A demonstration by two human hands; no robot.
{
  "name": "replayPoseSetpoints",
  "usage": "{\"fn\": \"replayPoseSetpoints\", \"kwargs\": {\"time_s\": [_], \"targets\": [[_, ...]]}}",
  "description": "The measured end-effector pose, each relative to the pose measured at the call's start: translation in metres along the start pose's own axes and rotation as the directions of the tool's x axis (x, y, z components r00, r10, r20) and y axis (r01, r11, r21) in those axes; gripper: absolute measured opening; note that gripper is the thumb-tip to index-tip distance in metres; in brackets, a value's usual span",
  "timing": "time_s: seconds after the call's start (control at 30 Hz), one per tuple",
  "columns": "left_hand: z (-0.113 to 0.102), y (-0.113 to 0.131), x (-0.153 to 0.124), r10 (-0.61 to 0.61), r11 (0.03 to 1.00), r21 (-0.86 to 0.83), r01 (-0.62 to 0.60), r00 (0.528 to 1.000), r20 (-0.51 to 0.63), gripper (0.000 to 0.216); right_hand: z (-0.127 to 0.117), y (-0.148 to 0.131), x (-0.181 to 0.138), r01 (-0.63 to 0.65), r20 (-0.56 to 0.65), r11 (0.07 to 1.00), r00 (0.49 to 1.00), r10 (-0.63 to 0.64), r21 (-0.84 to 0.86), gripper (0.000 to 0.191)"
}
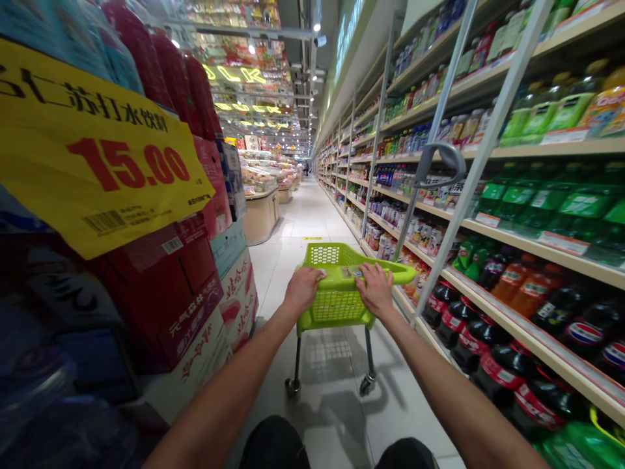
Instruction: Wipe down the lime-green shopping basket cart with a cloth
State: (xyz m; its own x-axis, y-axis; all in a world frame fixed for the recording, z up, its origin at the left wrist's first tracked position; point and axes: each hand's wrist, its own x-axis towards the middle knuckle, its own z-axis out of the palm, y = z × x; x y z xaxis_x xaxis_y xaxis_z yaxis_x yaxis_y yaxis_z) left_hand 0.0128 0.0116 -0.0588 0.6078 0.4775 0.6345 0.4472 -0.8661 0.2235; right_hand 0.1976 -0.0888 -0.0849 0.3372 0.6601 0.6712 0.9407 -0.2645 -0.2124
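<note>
A lime-green shopping cart (pixel 336 303) stands on the tiled aisle floor in front of me, with nothing visible in its basket. My left hand (pixel 303 288) is wrapped round the left part of the cart's handle bar (pixel 342 279). My right hand (pixel 375 286) grips the right part of the same bar. Both forearms stretch forward from the bottom of the view. The cart's two near wheels rest on the tiles below the basket.
Stacked red drink cartons (pixel 185 286) with a yellow 15.00 price sign (pixel 92 163) crowd the left. Shelves of bottled drinks (pixel 527 286) line the right, with a grey ladder (pixel 454 189) leaning against them. The tiled aisle (pixel 307 215) runs ahead past display counters (pixel 261 212).
</note>
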Motion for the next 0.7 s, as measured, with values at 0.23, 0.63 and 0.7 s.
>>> {"fn": "replayPoseSetpoints", "kwargs": {"time_s": [0.23,0.63,0.7], "targets": [[0.018,0.073,-0.018,0.234,0.947,-0.205,-0.246,0.969,-0.084,0.03,-0.031,0.037,-0.006,-0.136,0.021,0.989,0.99,0.137,-0.06,0.038],[0.063,0.073,-0.033,0.061,0.911,-0.402,-0.094,0.994,-0.094,0.038,-0.073,0.029,-0.054,-0.078,0.075,0.997,0.994,0.076,0.018,0.032],[0.071,0.089,-0.032,0.125,0.899,-0.405,-0.167,0.984,-0.127,0.035,-0.081,0.025,-0.061,-0.041,0.088,0.996,0.995,0.048,-0.08,0.028]]}}
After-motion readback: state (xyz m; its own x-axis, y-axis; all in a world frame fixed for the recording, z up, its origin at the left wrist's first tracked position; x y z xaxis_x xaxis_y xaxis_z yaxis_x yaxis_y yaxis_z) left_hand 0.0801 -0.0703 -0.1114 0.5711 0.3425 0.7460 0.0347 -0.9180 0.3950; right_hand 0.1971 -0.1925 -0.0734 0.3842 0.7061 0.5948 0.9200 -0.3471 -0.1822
